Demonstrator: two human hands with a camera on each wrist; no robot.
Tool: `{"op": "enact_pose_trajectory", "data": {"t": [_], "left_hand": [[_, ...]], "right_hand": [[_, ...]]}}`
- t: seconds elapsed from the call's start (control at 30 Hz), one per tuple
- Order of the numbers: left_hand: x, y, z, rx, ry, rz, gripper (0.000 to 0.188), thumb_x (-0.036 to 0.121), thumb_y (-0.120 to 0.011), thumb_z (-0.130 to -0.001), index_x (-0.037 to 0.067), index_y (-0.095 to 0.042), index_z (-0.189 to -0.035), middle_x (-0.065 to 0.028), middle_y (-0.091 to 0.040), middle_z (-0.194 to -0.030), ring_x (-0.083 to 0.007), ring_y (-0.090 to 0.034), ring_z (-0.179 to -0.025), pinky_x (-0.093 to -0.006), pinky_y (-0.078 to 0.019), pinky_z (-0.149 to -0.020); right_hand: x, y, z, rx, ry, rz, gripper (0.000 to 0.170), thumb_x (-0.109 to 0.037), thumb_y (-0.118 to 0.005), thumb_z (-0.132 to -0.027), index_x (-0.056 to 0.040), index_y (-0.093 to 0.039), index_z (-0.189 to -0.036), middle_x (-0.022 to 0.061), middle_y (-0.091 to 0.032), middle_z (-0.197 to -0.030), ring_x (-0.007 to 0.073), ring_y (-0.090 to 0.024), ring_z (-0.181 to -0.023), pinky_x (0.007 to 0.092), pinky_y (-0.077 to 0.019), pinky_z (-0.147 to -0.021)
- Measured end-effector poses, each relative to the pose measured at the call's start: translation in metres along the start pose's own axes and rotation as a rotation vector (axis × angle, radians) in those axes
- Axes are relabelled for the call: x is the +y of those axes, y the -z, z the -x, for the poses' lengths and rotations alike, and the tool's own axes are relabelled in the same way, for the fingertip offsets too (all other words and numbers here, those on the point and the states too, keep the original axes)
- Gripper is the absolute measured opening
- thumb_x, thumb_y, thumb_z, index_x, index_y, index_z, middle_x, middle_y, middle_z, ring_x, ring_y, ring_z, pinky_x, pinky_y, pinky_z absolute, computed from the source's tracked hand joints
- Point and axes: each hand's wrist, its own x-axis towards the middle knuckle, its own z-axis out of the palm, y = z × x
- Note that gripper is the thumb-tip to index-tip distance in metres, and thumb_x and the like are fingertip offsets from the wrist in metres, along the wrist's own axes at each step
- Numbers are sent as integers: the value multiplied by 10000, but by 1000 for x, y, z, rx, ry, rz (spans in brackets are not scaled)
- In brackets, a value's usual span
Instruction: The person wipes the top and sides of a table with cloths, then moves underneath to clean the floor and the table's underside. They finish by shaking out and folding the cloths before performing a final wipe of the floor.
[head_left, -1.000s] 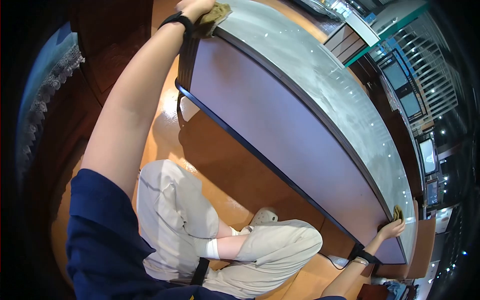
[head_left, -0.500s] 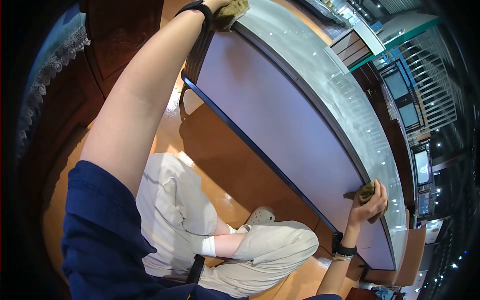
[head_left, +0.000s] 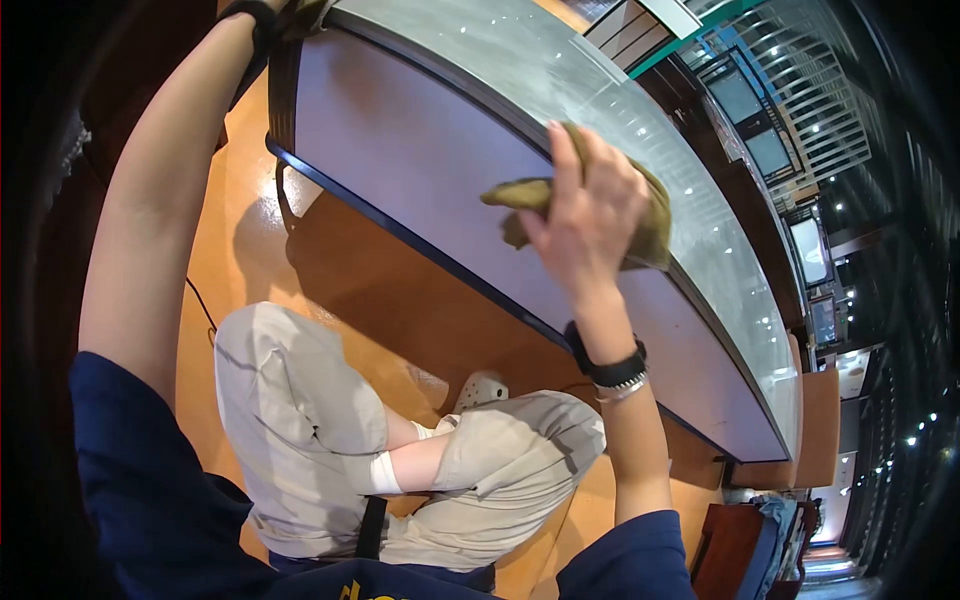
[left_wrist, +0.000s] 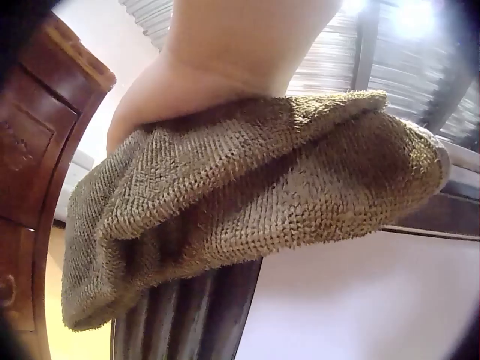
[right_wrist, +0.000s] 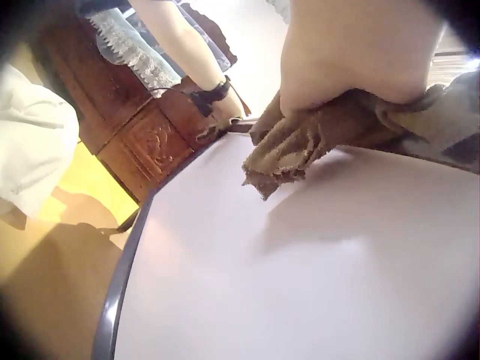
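My right hand (head_left: 592, 212) grips an olive-brown towelling cloth (head_left: 655, 225) over the dark top edge of a long counter, with the thumb on the pale front panel (head_left: 430, 170) side and the fingers toward the grey glossy top (head_left: 700, 200). In the right wrist view, a bunched end of this cloth (right_wrist: 289, 154) hangs against the panel. At the counter's far left corner, my left hand (left_wrist: 202, 82) holds a second brown cloth (left_wrist: 247, 187), folded over beneath the palm. Its fingers are hidden behind the cloth, and the head view cuts off most of that hand.
A carved dark wood cabinet (right_wrist: 154, 142) stands just beyond the left corner. My crossed legs (head_left: 300, 400) are on the orange floor (head_left: 340, 260) in front of the panel. An orange-brown block-shaped seat (head_left: 818, 425) sits past the right end, with a dark wooden chair (head_left: 735, 550) nearer.
My right hand has slid the cloth along the edge from the right end leftward to about the middle. My left hand stays at the left corner while the head view has shifted.
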Motion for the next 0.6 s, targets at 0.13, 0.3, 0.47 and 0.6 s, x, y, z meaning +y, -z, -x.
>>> {"op": "enact_pose_trajectory", "data": {"t": [0.13,0.3,0.47,0.6], "left_hand": [[12,11,19,-68,83,259,268,276,-454,-856,49,-593,-892,-121,-601,-814,-248,-588,-728,-361,-455,-585],[39,23,59,-118,185,635,230,248,-452,-874,48,-561,-905,-107,-584,-790,-233,-578,-677,-361,-453,-521],[46,24,78,-157,100,838,197,231,-441,-895,53,-524,-904,-76,-562,-773,-198,-556,-630,-351,-449,-466],[19,20,39,-243,114,576,255,275,-454,-877,47,-515,-974,-78,-560,-759,-222,-542,-580,-354,-451,-495]], "right_hand": [[-17,-20,-12,122,57,23,748,-234,-757,-539,-172,-470,-1227,47,-454,-1196,235,-416,-1112,414,-283,-960],[3,-27,11,164,255,115,437,-166,-525,-802,-208,-464,-1232,-17,-434,-1288,163,-385,-1196,359,-239,-1029],[39,-14,47,15,387,164,454,-193,-521,-803,-204,-454,-1251,-17,-436,-1296,144,-395,-1196,334,-268,-1030],[80,0,83,-162,419,19,482,-103,-517,-757,-152,-478,-1235,18,-446,-1292,176,-416,-1194,342,-365,-975]]}}
